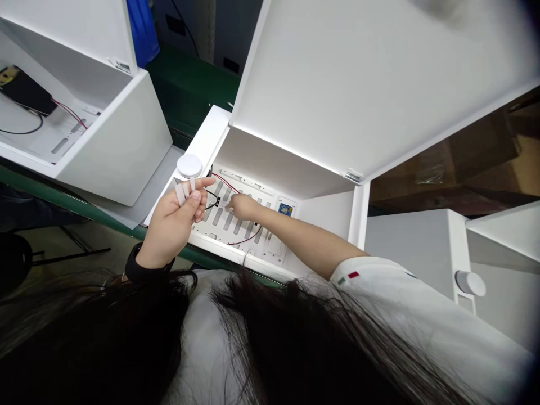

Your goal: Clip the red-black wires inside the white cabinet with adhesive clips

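A: Green-topped workbench [189, 84] underneath, white boxes [122, 140] on it, lids hinged up. Hands?

B: Left hand [172, 219] sits over the near-left corner of the middle box [274, 169], outside the opening. It's closed in a narrow pinch on white strips [181, 194], with a round white disc [189, 166] just above them. Black wristband [141, 264] on that wrist.

A: Right?

B: Right hand [245, 207] reaches into the box, fingers [230, 206] on a slotted white panel [228, 219]. Can't tell if it's holding anything, fingertips are hidden.

A: What's in the box?

B: Panel covers the floor. Red wire [248, 239] and black wire [212, 198] lie on it, small blue circuit board [286, 208] at the back right. Neighbouring box has a black unit [25, 90] with wires too.

A: Room to move?

B: Tight inside, right arm nearly spans the box from the front edge. Left hand has open space beyond the box edge, though hair [126, 337] hangs across the bottom of the view.
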Motion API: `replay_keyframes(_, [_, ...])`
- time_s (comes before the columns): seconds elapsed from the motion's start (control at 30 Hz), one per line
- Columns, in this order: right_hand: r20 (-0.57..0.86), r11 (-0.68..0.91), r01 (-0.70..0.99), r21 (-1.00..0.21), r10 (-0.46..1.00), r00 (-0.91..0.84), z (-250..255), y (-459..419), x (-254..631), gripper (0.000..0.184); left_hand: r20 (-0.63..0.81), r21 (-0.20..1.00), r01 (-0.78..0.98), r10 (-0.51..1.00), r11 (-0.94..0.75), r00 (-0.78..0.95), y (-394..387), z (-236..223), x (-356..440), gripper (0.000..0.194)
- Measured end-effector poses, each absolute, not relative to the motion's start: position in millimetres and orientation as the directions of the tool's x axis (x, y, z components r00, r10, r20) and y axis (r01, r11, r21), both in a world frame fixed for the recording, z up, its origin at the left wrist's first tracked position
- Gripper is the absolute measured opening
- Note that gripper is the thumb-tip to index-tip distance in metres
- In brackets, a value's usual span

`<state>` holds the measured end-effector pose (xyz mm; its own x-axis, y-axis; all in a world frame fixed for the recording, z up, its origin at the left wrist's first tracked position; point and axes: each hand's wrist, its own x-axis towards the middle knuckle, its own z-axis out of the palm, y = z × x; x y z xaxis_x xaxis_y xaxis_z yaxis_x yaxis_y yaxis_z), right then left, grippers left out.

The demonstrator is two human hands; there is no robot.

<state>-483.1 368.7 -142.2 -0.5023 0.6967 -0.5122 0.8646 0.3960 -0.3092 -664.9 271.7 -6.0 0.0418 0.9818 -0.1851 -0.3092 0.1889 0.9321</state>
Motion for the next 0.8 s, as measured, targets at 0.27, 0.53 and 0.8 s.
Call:
replay_keyframes(0.27, [-0.027, 0.173, 0.26, -0.95, 0.784, -0.621, 5, 365, -487, 0.039, -0.24, 0.971, 0.022, 0.96, 0.24, 0.147, 272, -3, -663, 0.04])
replay_keyframes(0.53, [-0.198, 0.091, 0.349, -0.933, 0.68, -0.706, 50, 352, -474, 0.018, -0.209, 0.956, 0.23, 0.972, 0.18, 0.109, 273, 2, -658, 0.036])
replay_keyframes(0.8, [-0.362, -0.013, 0.457, -0.889, 0.631, -0.686, 40, 358, -459, 0.021, -0.113, 0.966, 0.237, 0.993, 0.099, 0.045, 265, -4, -645, 0.018])
